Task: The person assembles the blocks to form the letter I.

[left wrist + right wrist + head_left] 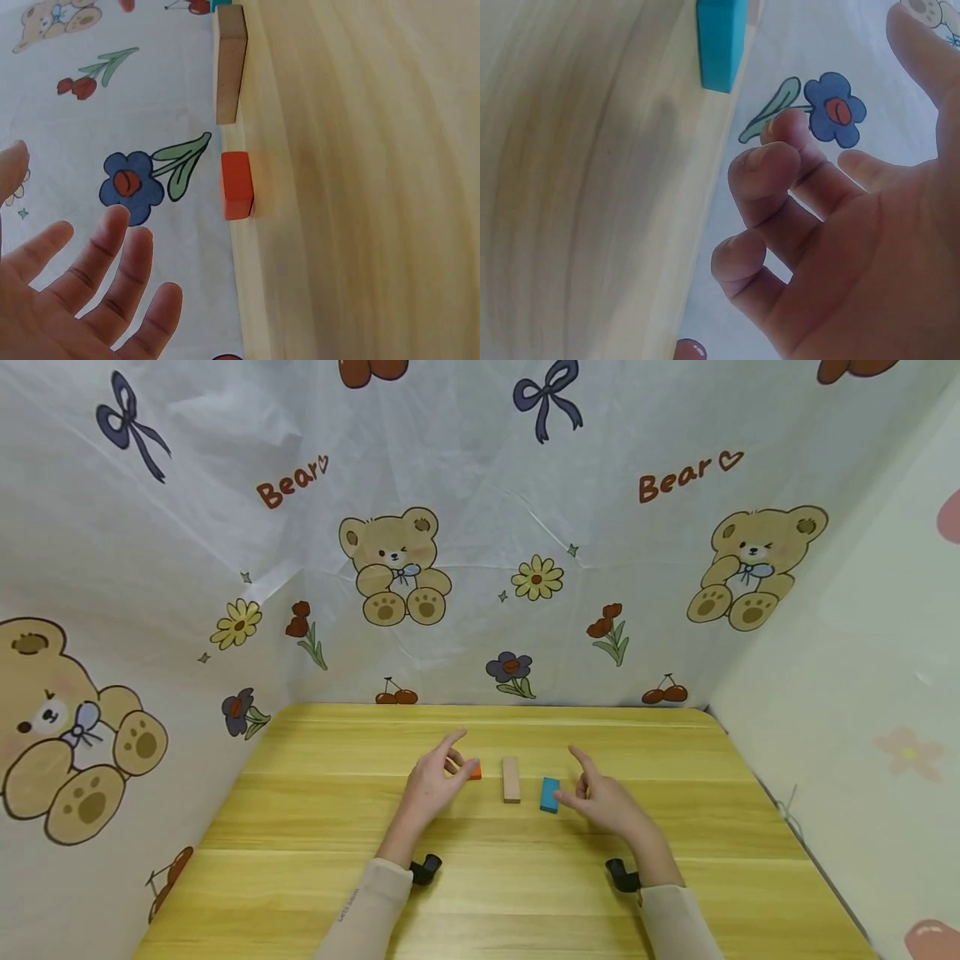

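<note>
My left hand (435, 781) hovers over the table with fingers spread and loosely bent, holding nothing. Beside it lies an orange-red block (476, 771), partly covered by the thumb in the head view; the left wrist view shows this red block (237, 186) whole, apart from the fingers. A plain wooden block (511, 779) lies between the two hands. To its right is a blue block (550, 794), its edge overlapped by the thumb of my right hand (609, 802). That hand's fingers curl loosely around nothing, and the right wrist view shows the blue block (721, 45) apart from them.
The blocks rest on a yellow wood-grain table (510, 893). A white sheet (480, 635) printed with bears and flowers hangs along the back and left. Another pale printed sheet (847, 668) stands at the right edge. Black wrist mounts (426, 870) sit at both wrists.
</note>
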`<action>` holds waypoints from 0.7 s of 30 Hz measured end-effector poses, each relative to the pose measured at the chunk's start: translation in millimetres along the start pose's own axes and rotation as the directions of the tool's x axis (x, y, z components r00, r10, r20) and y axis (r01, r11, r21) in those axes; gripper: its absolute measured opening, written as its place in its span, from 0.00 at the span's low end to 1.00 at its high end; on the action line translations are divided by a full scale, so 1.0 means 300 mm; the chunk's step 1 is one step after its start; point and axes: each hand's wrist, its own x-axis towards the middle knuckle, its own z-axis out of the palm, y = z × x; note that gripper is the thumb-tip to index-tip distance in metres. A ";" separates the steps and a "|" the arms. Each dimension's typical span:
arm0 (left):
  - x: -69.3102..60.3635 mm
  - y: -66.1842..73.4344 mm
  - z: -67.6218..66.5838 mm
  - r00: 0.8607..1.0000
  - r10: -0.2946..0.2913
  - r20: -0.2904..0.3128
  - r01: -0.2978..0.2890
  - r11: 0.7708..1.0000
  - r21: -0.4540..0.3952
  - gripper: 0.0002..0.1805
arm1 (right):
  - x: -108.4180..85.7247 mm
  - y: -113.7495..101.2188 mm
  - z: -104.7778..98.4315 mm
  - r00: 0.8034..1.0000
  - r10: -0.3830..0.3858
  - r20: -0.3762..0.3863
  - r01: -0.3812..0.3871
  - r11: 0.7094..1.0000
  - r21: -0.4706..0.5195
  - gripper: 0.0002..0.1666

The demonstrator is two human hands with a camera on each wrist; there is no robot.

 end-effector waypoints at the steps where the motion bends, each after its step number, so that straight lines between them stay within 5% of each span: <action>1: 0.000 -0.001 0.005 1.000 0.000 0.009 0.000 1.000 -0.012 0.34 | 0.001 0.001 0.004 1.000 0.001 0.004 -0.001 1.000 0.001 0.57; 21: 0.008 -0.053 0.102 0.989 0.037 0.145 -0.006 0.978 -0.207 0.31 | 0.010 0.006 0.072 0.997 0.063 0.050 -0.062 0.998 -0.020 0.57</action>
